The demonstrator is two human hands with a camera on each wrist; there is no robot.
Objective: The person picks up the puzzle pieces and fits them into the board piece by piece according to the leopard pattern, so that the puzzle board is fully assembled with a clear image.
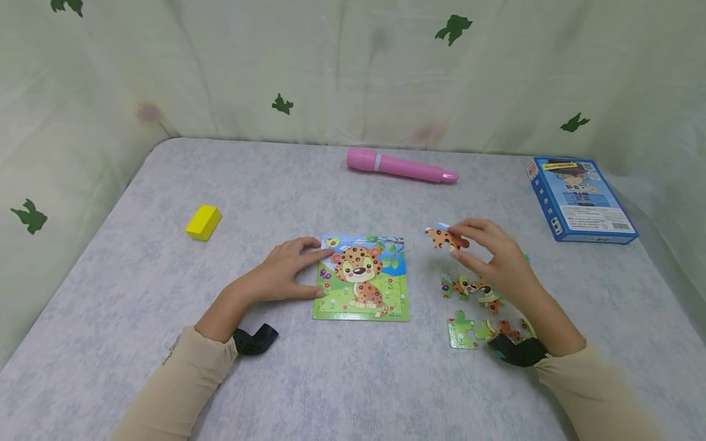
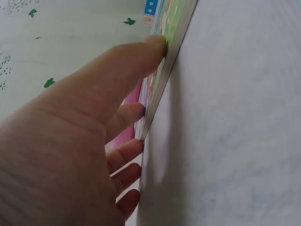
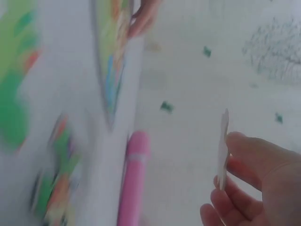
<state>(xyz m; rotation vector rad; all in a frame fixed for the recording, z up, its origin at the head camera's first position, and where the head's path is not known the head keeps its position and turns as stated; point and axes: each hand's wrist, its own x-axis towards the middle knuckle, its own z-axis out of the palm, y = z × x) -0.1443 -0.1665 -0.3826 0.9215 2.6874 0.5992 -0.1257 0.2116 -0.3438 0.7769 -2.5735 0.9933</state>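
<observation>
Right hand (image 1: 499, 260) pinches spotted jigsaw piece (image 1: 441, 239) between thumb and fingers; loose jigsaw pieces (image 1: 462, 334) lie just nearside of that grip. Left hand (image 1: 284, 269), fingers extended and spread, touches leopard-cub puzzle board (image 1: 361, 278), left of pinch.

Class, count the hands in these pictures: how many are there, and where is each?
2: the left hand touches the left side of the leopard board; the right hand pinches a puzzle piece to the board's right.
</observation>
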